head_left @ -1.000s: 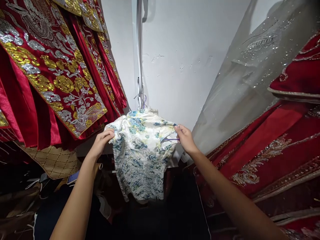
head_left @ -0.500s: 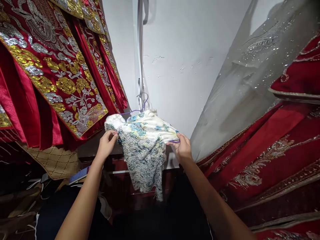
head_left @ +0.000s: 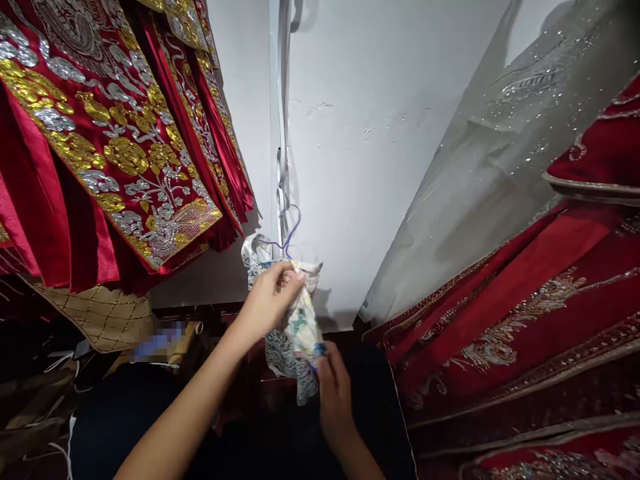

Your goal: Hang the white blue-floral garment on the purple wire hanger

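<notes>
A floral garment [head_left: 303, 320] in white, blue and yellow hangs on a thin purple wire hanger [head_left: 295, 230] in front of the wall. With thumb and fingers pinched together, my left hand [head_left: 273, 293] grips the cloth near its upper edge, just below the hanger's hook. Lower and to the right, my right hand [head_left: 334, 387] is closed on the garment's side, where a bit of purple shows; it is slightly blurred. The garment is turned and partly folded, and my left hand and forearm hide some of it.
Red embroidered garments [head_left: 150, 160] hang at the left. A sheer sparkling white fabric [head_left: 450, 200] and a red beaded dress [head_left: 500, 320] fill the right side. Behind is a white wall [head_left: 360, 167] with a vertical metal rail [head_left: 281, 100]. Clutter lies at the lower left.
My left hand has moved right to the garment's upper edge. My right hand has pulled down and inward. The garment, spread wide before, is now turned and narrower.
</notes>
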Demonstrator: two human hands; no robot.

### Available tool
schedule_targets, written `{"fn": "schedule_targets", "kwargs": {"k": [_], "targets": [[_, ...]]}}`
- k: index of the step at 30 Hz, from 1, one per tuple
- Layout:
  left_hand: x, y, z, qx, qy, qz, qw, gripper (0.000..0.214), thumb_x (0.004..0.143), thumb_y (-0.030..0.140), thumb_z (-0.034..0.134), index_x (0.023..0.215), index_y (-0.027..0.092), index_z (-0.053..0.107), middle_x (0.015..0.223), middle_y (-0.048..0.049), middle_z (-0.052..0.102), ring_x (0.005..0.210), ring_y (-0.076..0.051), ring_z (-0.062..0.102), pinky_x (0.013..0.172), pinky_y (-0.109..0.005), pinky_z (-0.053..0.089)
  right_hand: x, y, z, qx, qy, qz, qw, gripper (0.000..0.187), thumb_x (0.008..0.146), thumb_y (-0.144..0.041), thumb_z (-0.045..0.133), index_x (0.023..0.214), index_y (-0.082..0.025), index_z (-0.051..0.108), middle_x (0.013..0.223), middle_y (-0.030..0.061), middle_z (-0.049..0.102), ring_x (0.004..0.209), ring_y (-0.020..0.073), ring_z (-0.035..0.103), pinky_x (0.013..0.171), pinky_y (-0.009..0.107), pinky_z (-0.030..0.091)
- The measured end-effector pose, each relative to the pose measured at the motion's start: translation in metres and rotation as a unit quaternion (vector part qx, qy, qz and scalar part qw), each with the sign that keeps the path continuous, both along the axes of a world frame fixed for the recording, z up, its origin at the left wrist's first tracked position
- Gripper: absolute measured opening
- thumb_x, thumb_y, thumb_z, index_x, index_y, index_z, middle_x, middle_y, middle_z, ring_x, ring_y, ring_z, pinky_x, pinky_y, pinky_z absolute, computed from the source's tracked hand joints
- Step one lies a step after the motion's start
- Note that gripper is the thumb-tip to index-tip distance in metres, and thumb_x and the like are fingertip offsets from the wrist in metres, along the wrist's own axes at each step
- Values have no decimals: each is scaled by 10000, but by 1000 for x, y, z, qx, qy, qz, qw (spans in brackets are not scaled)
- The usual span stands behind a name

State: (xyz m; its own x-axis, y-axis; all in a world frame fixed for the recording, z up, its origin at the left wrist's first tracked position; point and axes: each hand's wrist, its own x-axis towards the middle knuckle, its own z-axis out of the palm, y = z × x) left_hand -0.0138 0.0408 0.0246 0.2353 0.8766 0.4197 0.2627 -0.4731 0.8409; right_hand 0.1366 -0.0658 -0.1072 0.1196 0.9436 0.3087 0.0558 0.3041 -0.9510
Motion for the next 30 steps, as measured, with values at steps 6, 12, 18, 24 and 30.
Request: {"fn": "schedule_targets", "kwargs": {"k": [6, 12, 18, 24, 30], "targets": [[11, 8, -21, -147, -125, -72, 979, 227, 742, 260, 652, 949, 176, 612, 766, -20, 579, 622, -134, 525, 599, -275, 416, -31, -4, 3, 32, -67, 52, 996, 67, 768, -455, 669, 738, -430, 723, 717, -5, 652, 681, 302, 609, 645, 495, 513], [-31, -2, -1, -56, -3, -17, 998, 114, 763, 217, 607, 872, 196, 627, 768, -27, 637, 699, -187, 589, 634, -279, 462, -23, 0, -15, 25, -39, 73, 996, 253, 788, -487, 652, 1019, -572, 713, 1137, -82, 720, 1063, 353, 661, 863, 573, 534], [-123, -27, 45, 15, 180, 32, 983, 245, 674, 254, 757, 919, 246, 736, 900, -36, 731, 825, -267, 663, 740, -302, 539, 21, 48, -9, -13, 14, -39, 999, 322, 912, -499, 526, 1198, -457, 668, 1330, -21, 634, 1257, 316, 559, 1066, 538, 440], [-174, -68, 64, 75, 160, 158, 972, 353, 709, 502, 715, 1014, 330, 765, 1043, 0, 745, 916, -298, 699, 811, -400, 600, 56, 118, 60, 66, -94, -10, 993, 604, 869, -438, 627, 1446, -339, 476, 1549, 23, 408, 1419, 277, 370, 1175, 475, 300], [-134, -58, 69, 107, 62, 211, 970, 325, 755, 512, 708, 950, 264, 787, 906, -29, 767, 791, -253, 700, 765, -397, 594, 62, 132, 99, 34, -87, 180, 979, 369, 905, -528, 558, 973, -209, 731, 951, 64, 709, 890, 224, 652, 782, 310, 508]]}}
